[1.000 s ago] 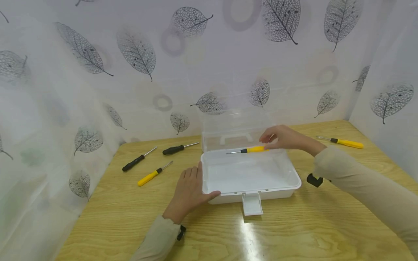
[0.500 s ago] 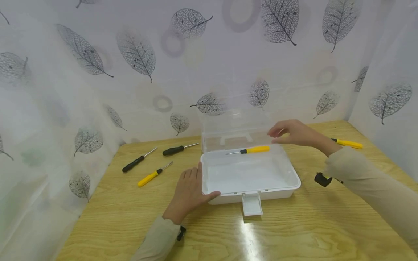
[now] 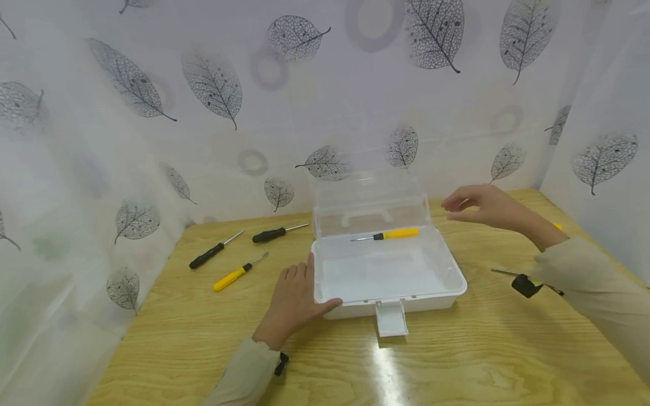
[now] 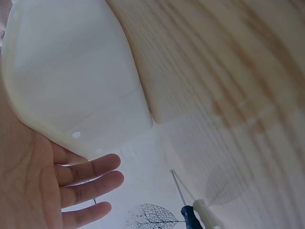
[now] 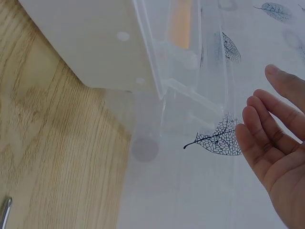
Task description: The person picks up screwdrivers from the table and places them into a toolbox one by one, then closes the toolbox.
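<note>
A white plastic box (image 3: pixel 381 276) with a clear lid (image 3: pixel 370 203) raised at its back sits on the table. Inside along the back wall lies a screwdriver (image 3: pixel 401 233) with a yellow handle, its shaft pointing left. My left hand (image 3: pixel 291 304) rests against the box's left side, fingers straight and thumb over the front rim. In the left wrist view the fingers (image 4: pixel 95 172) reach along the box wall. Right of the lid, my right hand (image 3: pixel 487 208) is in the air, fingers loosely bent, holding nothing. The right wrist view shows this hand (image 5: pixel 276 138) apart from the box.
Left of the box lie a black screwdriver (image 3: pixel 207 255), another black screwdriver (image 3: pixel 269 234) and a yellow screwdriver (image 3: pixel 231 278). Under the right sleeve shows a metal shaft (image 3: pixel 501 272); a yellow handle end (image 3: pixel 557 226) peeks out behind the arm. A leaf-print curtain (image 3: pixel 355 101) borders the table.
My right hand has let go of the yellow screwdriver at the back of the box and moved away to the right. The left hand has stayed in place.
</note>
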Demonstrator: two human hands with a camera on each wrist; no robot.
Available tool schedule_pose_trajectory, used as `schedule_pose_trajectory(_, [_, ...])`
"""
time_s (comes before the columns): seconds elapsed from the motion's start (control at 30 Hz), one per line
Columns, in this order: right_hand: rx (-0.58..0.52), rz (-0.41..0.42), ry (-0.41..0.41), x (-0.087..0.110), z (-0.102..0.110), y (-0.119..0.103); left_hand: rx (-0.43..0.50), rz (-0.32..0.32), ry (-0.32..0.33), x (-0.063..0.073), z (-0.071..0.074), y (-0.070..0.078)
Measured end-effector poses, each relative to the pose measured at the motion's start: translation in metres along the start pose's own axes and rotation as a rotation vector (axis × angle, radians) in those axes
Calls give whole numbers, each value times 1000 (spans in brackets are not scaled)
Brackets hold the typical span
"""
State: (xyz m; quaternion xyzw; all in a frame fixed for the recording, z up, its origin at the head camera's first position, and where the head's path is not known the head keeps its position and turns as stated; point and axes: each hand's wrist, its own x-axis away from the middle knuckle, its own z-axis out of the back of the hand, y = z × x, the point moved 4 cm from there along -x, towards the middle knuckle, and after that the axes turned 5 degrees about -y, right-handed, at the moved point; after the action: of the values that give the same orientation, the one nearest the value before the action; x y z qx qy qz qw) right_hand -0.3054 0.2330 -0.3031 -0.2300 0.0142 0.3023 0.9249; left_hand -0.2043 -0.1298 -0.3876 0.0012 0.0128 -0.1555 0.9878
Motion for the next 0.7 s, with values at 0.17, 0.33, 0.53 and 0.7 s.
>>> schedule_pose_trajectory(0.17, [-5,-83,5,14,5,10,1,0,2,0,1,1])
schedule_pose_trajectory(0.33, [4,-106,19,27,11,18,11,6,2,0,2,1])
schedule_pose_trajectory(0.53, [72,-168,34,40,18,25,10,9,3,0,0,1])
schedule_pose_trajectory(0.7, [57,-133,48,48,19,32,7,9,2,0,-1,0])
